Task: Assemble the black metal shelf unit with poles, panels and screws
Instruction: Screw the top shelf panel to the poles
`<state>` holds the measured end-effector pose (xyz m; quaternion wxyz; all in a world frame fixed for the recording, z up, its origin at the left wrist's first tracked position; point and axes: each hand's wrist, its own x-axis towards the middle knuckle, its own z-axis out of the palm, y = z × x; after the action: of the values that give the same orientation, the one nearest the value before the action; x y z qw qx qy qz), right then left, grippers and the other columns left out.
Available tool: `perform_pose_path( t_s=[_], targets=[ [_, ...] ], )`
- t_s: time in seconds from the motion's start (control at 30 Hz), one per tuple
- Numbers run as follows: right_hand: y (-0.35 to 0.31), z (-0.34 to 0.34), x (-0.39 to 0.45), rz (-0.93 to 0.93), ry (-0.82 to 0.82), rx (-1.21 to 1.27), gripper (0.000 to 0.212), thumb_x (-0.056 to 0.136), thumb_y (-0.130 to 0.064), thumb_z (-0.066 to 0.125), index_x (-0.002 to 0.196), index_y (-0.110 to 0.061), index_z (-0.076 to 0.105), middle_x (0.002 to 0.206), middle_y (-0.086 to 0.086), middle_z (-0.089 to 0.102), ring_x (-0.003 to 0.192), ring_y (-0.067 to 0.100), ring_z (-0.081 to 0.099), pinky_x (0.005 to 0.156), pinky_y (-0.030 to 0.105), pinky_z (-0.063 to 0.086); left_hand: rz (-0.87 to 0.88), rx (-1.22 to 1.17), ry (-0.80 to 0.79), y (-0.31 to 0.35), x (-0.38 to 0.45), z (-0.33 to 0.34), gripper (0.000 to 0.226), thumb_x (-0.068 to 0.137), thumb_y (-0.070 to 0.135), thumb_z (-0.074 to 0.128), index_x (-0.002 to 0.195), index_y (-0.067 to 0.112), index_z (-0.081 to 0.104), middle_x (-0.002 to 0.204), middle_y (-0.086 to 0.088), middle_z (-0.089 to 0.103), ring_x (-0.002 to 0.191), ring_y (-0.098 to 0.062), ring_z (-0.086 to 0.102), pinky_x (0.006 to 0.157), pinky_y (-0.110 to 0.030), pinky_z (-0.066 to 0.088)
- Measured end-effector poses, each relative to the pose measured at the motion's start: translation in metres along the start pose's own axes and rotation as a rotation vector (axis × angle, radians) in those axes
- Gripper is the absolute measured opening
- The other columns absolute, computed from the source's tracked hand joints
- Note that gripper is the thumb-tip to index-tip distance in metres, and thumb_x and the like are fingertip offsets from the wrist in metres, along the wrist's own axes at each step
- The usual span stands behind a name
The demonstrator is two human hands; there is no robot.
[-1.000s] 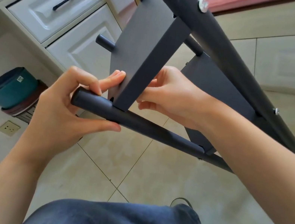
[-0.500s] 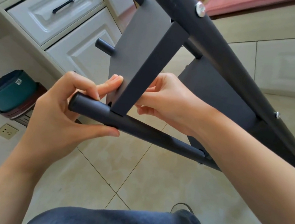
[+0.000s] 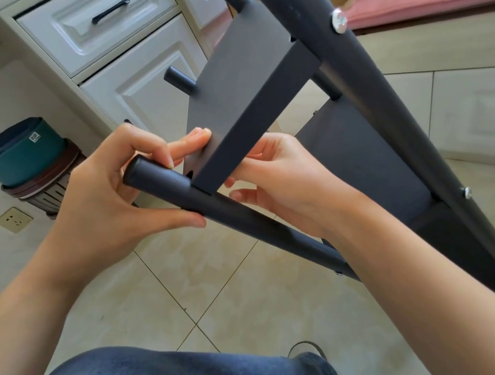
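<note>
While gripped, pole [image 3: 234, 215] end upper-left.

Beige tiled floor [image 3: 252, 304] with stacked bins [image 3: 23, 154] near a white drawer unit [image 3: 103, 23].

The black metal shelf unit [image 3: 335, 110] is held tilted off the floor, partly assembled. Near pole [image 3: 234, 215] runs from 9 o'clock toward 3 o'clock, its capped end at left. End panel [image 3: 240, 87] stands edge-on upon it. Upper pole [image 3: 386, 106] descends toward 4 o'clock, carrying two silver screws [image 3: 339, 21]. Second panel [image 3: 366, 162] lies between the poles.
</note>
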<state>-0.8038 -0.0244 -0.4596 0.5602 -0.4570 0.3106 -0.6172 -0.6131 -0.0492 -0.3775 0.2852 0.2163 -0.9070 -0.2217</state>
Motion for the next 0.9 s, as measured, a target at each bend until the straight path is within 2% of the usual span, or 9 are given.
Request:
perform_pose_path(
  t_s=[0.1,0.23,0.4,0.53,0.6,0.7,0.77,0.9],
  targets=[
    [0.001,-0.001,-0.001,0.02,-0.027,0.072,0.008,0.092,-0.016,0.068,0.093,-0.016,0.076,0.092,0.007,0.07,0.078,0.018,0.057,0.071,0.031,0.049,0.0,0.01,-0.002,0.001,0.0,0.001,0.051,0.068,0.028,0.087,0.102,0.018,0.051,0.122,0.021,0.068,0.126,-0.01,0.061,0.099,-0.031,0.054],
    [0.0,-0.004,0.0,0.034,-0.041,0.123,0.017,0.093,-0.012,0.066,0.107,-0.008,0.073,0.109,0.023,0.068,0.094,0.03,0.059,0.077,0.035,0.053,0.001,0.023,0.013,0.003,0.002,0.002,0.049,0.066,0.025,0.084,0.102,0.029,0.051,0.121,0.027,0.067,0.122,-0.002,0.061,0.095,-0.02,0.052],
    [-0.003,-0.004,0.003,0.059,-0.014,0.075,0.014,0.094,-0.013,0.065,0.103,-0.009,0.074,0.113,0.023,0.069,0.101,0.037,0.065,0.079,0.034,0.056,-0.011,0.006,0.012,0.002,0.002,0.001,0.051,0.064,0.023,0.084,0.102,0.029,0.052,0.12,0.022,0.069,0.122,-0.006,0.063,0.096,-0.023,0.053],
    [-0.008,-0.005,0.004,0.122,-0.106,0.116,0.011,0.095,-0.011,0.063,0.099,-0.01,0.073,0.101,0.014,0.072,0.091,0.026,0.063,0.074,0.028,0.056,-0.014,0.007,0.008,0.002,0.002,0.002,0.049,0.064,0.022,0.084,0.101,0.022,0.052,0.121,0.021,0.069,0.122,-0.008,0.063,0.096,-0.025,0.054],
    [-0.011,-0.005,0.004,0.163,-0.167,0.164,0.012,0.096,-0.01,0.06,0.096,-0.01,0.072,0.095,0.006,0.072,0.082,0.019,0.063,0.074,0.026,0.055,-0.019,0.002,0.007,0.003,0.002,0.002,0.049,0.063,0.022,0.084,0.101,0.023,0.052,0.122,0.019,0.069,0.122,-0.009,0.063,0.097,-0.027,0.054],
    [-0.015,-0.005,0.005,0.224,-0.202,0.178,0.015,0.098,-0.01,0.057,0.092,-0.012,0.07,0.09,0.003,0.07,0.07,0.012,0.065,0.072,0.025,0.054,-0.026,-0.012,0.0,0.004,0.003,0.002,0.051,0.063,0.021,0.085,0.102,0.028,0.052,0.124,0.015,0.069,0.123,-0.012,0.063,0.098,-0.031,0.054],
    [-0.018,-0.005,0.004,0.249,-0.21,0.197,0.018,0.099,-0.009,0.055,0.089,-0.014,0.069,0.087,0.002,0.068,0.065,0.011,0.065,0.066,0.024,0.053,-0.031,-0.018,-0.002,0.005,0.003,0.002,0.051,0.063,0.019,0.085,0.101,0.029,0.053,0.124,0.012,0.07,0.124,-0.014,0.063,0.097,-0.033,0.055],
    [-0.021,-0.003,0.004,0.302,-0.178,0.201,0.01,0.096,-0.013,0.055,0.09,-0.016,0.061,0.1,0.009,0.058,0.072,0.018,0.056,0.072,0.029,0.048,-0.04,-0.023,-0.002,0.004,0.003,0.002,0.053,0.062,0.017,0.086,0.101,0.033,0.053,0.126,0.01,0.069,0.123,-0.015,0.064,0.097,-0.034,0.055]
  ],
)
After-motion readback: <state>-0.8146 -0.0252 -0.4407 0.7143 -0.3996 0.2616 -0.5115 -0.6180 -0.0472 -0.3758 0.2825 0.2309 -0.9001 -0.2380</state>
